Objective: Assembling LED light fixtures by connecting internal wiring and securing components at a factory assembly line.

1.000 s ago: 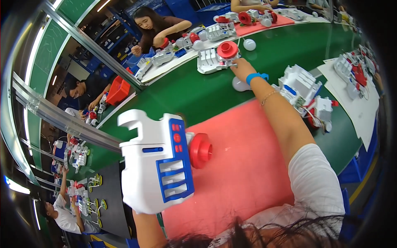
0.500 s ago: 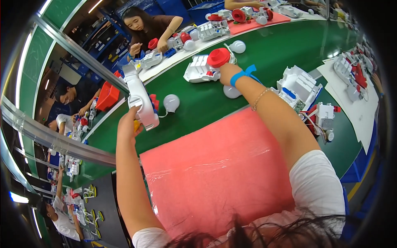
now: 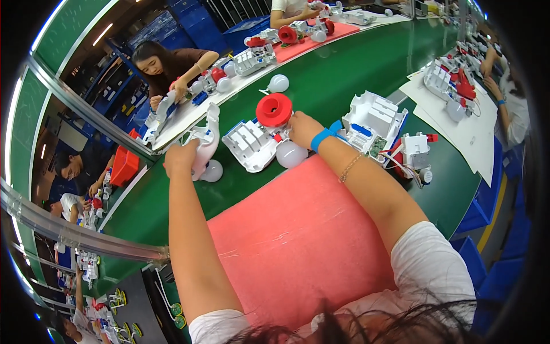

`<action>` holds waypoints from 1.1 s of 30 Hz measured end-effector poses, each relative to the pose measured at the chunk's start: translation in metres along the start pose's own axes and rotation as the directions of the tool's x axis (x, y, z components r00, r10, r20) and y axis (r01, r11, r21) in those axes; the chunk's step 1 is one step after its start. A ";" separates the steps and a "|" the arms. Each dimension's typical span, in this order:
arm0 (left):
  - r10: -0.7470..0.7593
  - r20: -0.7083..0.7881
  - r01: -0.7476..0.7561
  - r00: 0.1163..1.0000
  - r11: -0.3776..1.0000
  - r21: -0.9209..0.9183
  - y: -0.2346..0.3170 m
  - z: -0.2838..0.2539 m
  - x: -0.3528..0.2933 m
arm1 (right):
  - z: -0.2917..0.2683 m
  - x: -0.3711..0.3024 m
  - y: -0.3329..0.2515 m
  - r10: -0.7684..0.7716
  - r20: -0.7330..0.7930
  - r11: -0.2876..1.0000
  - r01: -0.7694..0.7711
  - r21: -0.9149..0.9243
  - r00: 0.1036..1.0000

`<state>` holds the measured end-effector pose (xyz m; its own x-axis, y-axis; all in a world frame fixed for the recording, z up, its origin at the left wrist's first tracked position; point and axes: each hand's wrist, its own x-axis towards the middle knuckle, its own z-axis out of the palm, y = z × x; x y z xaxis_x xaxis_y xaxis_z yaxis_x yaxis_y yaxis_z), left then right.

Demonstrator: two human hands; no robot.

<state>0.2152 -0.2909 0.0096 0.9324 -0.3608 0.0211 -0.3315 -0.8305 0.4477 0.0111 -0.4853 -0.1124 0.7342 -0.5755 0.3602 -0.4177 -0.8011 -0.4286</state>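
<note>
My left hand (image 3: 182, 156) is closed round a curved white plastic shell (image 3: 210, 140) at the left of the green work surface. Beside that shell, a round white dome (image 3: 212, 171) shows in part. My right hand (image 3: 302, 127), with a blue band at the wrist, grips the right side of an open white plastic housing (image 3: 247, 150). On this housing sits a red round funnel-like part (image 3: 271, 109) with a dark hole. White domes (image 3: 291, 154) lie by its near and far sides. The right fingertips are partly hidden behind the parts.
In front of me lies a pink foam mat (image 3: 298, 241) under clear film. Another open white housing (image 3: 375, 123) with a circuit board and wired parts (image 3: 415, 152) rests to the right. Across the green belt (image 3: 338, 66), a person handles similar parts. A metal post (image 3: 97, 100) stands left.
My right hand and the red-topped housing have moved left and nearer to the mat. The shell in my left hand has turned. The whole view has shifted.
</note>
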 end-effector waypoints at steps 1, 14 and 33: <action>-0.036 -0.038 0.035 0.999 0.999 -0.033 0.002 -0.004 -0.003 | -0.003 -0.004 -0.003 -0.057 -0.019 0.998 0.058 0.037 0.998; 0.240 -0.375 -0.333 0.896 0.920 -0.206 0.000 0.058 0.051 | -0.041 -0.013 -0.007 0.035 0.087 0.976 -0.052 0.212 0.996; 0.129 0.437 0.405 0.890 0.215 -0.889 -0.033 0.067 -0.079 | -0.081 -0.023 -0.048 -0.213 0.005 0.895 0.193 0.403 0.977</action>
<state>0.1425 -0.2629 -0.0670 0.7244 -0.6137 -0.3142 0.4343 0.0522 0.8993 -0.0289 -0.4475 -0.0330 0.8090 -0.3909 0.4389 -0.0163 -0.7614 -0.6481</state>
